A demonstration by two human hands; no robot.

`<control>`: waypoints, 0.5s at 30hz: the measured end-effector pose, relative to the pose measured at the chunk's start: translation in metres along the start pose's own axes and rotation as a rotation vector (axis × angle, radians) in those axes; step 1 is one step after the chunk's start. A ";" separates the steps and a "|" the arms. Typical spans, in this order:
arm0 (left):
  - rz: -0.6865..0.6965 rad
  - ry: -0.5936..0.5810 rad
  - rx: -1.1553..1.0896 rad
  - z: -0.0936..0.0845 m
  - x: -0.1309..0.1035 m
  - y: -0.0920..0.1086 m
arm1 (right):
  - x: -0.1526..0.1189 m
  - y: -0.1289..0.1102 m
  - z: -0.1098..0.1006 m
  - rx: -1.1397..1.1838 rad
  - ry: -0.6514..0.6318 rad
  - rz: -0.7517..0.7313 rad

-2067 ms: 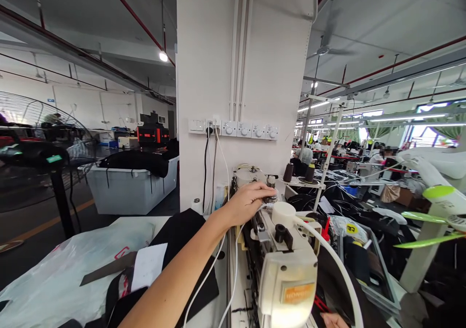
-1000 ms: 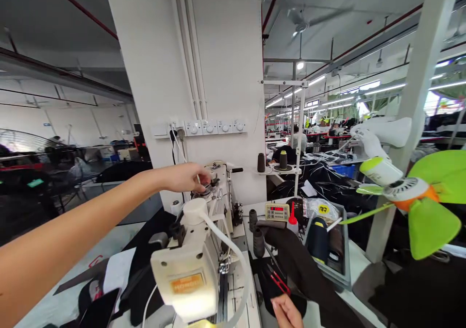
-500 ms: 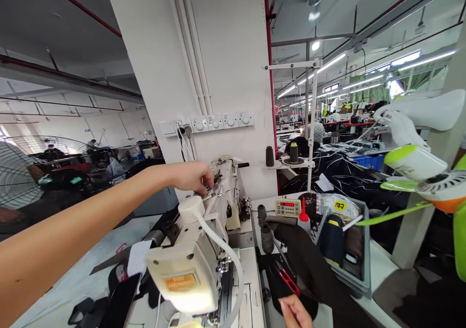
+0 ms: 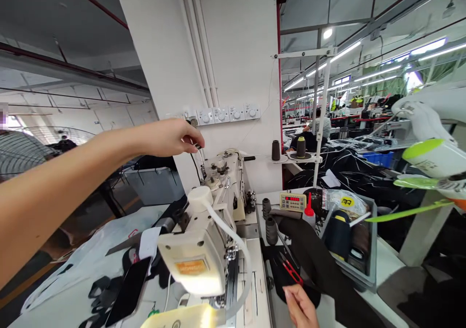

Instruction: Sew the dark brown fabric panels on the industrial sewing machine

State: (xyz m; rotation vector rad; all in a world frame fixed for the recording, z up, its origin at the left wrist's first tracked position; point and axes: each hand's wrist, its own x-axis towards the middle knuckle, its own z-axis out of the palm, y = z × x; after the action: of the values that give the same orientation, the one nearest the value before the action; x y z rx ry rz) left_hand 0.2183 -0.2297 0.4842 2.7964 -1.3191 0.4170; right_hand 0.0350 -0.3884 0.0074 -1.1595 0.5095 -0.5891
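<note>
Left hand [image 4: 178,138] higher, off sewing machine [image 4: 206,233] (phone [image 4: 129,291] near its base)

I've got two hands [image 4: 177,138] going, one machine [image 4: 194,250] before me, one phone [image 4: 129,293], one snips [image 4: 292,271], four dials [image 4: 236,114], two racked cones [image 4: 301,148]!

Left hand [image 4: 178,136] raised, arm [image 4: 83,168] outstretched, fingers [image 4: 196,135] curled; right hand [image 4: 302,306] low (partly cropped).

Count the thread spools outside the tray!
4: brown spool and yellow-topped spool on the shelf; near grey spool and far grey spool on the table. Others may be hidden.
</note>
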 end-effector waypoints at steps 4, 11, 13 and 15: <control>-0.022 0.058 -0.057 0.012 -0.010 -0.008 | 0.001 0.007 -0.003 -0.013 -0.023 -0.010; -0.073 -0.007 -0.145 0.018 -0.028 -0.031 | 0.004 0.015 -0.007 -0.029 -0.018 -0.044; -0.061 0.055 -0.178 0.026 -0.039 -0.032 | 0.003 0.015 -0.006 -0.032 -0.011 -0.046; -0.053 0.101 -0.221 0.040 -0.051 -0.036 | 0.002 0.013 -0.005 -0.038 -0.004 -0.052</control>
State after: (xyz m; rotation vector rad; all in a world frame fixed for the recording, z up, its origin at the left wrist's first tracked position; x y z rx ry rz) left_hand 0.2243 -0.1736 0.4361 2.5866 -1.1888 0.3793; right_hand 0.0356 -0.3895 -0.0068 -1.2131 0.4898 -0.6240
